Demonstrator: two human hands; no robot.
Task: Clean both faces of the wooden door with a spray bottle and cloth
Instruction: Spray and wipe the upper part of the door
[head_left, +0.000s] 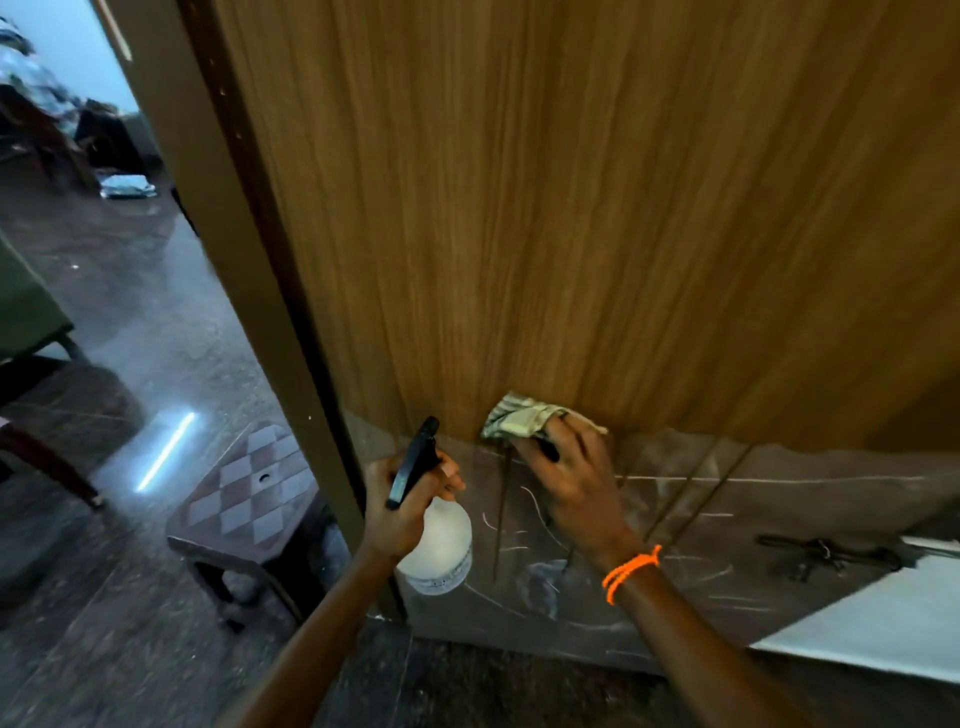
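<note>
The wooden door (571, 208) fills the upper right of the head view, brown with vertical grain. Its lowest band (727, 499) is grey and scratched. My right hand (571, 483), with an orange thread at the wrist, presses a crumpled pale cloth (519, 418) flat against the door where the wood meets the grey band. My left hand (405, 509) holds a white spray bottle (441, 551) with a black trigger head, just left of the cloth and near the door's edge. Only this one face of the door shows.
The door frame (249, 291) runs diagonally left of the door. Beyond it lie a shiny dark floor (130, 322), a small checkered stool (249, 499), a green seat (26, 306) and clutter farther back. A white surface (883, 618) and a dark latch (826, 556) sit at the lower right.
</note>
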